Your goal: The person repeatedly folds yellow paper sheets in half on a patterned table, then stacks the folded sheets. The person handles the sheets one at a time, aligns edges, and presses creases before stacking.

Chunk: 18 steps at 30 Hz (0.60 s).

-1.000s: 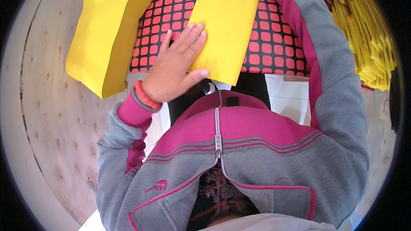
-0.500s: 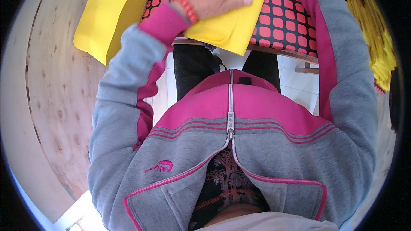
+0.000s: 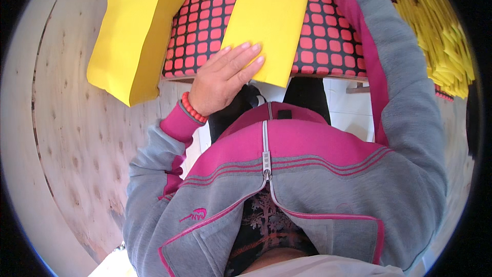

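A long yellow folded sheet [image 3: 271, 18], paper or cloth, lies over a red-and-black checked cover [image 3: 328, 36], its near end reaching past the cover's front edge. My left hand [image 3: 223, 79] rests at the left side of that near end, fingers stretched out and fingertips on the sheet. Red beads circle my left wrist. My right arm [image 3: 400, 46] reaches up past the sheet's right side to the top of the picture, where the cuff shows and the hand is cut off by the edge.
To the left, a large yellow sheet stack or roll [image 3: 128, 36] hangs over the edge of the checked cover. A thick pile of folded yellow pieces [image 3: 441, 36] is at the far right. A pale wooden surface [image 3: 77, 123] extends along the left.
My left hand has slid down the yellow sheet toward me, from its upper part to its near end. The sheet's near end now sits slightly lower in the picture.
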Available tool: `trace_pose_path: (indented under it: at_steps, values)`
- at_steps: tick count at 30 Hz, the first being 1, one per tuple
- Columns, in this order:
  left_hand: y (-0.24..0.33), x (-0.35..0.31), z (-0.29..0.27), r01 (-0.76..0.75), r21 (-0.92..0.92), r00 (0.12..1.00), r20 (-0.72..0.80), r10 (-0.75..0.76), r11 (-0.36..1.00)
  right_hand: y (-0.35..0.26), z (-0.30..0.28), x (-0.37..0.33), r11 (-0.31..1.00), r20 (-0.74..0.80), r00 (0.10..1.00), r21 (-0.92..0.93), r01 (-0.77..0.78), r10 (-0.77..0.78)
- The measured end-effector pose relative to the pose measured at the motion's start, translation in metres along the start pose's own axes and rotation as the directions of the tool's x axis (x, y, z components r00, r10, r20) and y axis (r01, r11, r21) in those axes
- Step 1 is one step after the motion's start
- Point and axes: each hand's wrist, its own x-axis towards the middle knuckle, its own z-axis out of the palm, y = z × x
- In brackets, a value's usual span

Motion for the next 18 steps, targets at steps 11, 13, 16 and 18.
trace_pose_path:
  at_steps: [11,13,16,18]
  values:
    - [0.003,0.001,0.000,0.052,-0.115,0.980,-0.186,-0.073,0.992,-0.014,-0.031,-0.016,0.735,-0.240,0.842,0.633,-0.243,0.484]
    - [-0.001,0.000,-0.004,0.052,-0.090,0.982,-0.174,-0.067,0.995,-0.048,-0.066,-0.033,0.569,-0.162,0.856,0.804,-0.174,0.491]
    - [-0.007,0.002,-0.006,0.002,-0.066,0.988,-0.156,-0.012,0.998,-0.129,-0.126,-0.088,0.681,-0.210,0.877,0.713,-0.165,0.432]
    - [-0.008,0.004,-0.005,-0.020,-0.034,0.982,-0.187,0.013,0.999,-0.192,-0.155,-0.126,0.599,-0.070,0.880,0.758,-0.260,0.470]
